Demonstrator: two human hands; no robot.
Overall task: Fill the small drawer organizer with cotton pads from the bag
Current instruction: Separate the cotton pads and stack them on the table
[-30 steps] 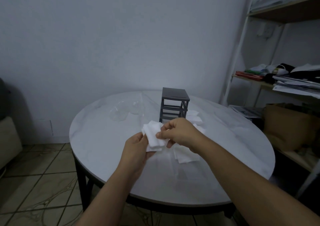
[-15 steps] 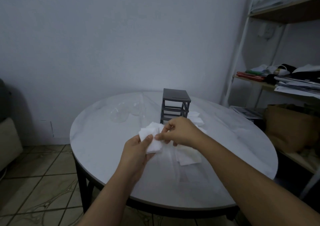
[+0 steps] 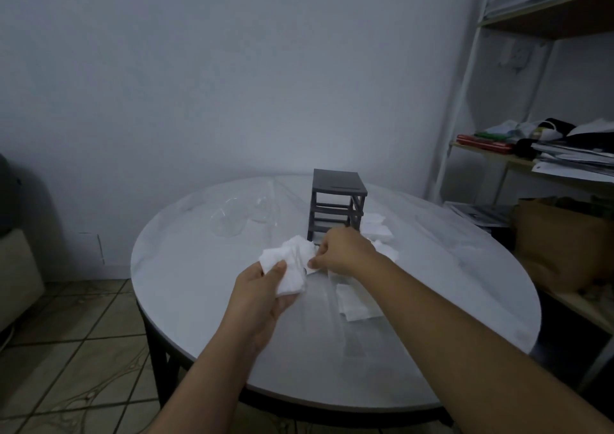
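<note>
A small dark grey drawer organizer (image 3: 338, 203) stands at the back middle of the round white table (image 3: 186, 277), its drawer slots looking open. My left hand (image 3: 262, 294) holds a stack of white cotton pads (image 3: 289, 267) just in front of the organizer. My right hand (image 3: 344, 251) pinches the right edge of that same stack. More loose pads lie on the table under my right forearm (image 3: 357, 305) and beside the organizer (image 3: 378, 231). A clear plastic bag (image 3: 345, 334) lies flat near the pads.
Clear plastic drawers or lids (image 3: 232, 221) sit at the back left of the table. A shelf unit (image 3: 538, 154) with papers and clothes stands at the right, a brown paper bag (image 3: 564, 244) below it. A tiled floor lies to the left.
Both hands with the pad stack have shifted slightly towards the organizer. My left thumb now lies over the stack's front, and my right fingers pinch its edge lower down.
</note>
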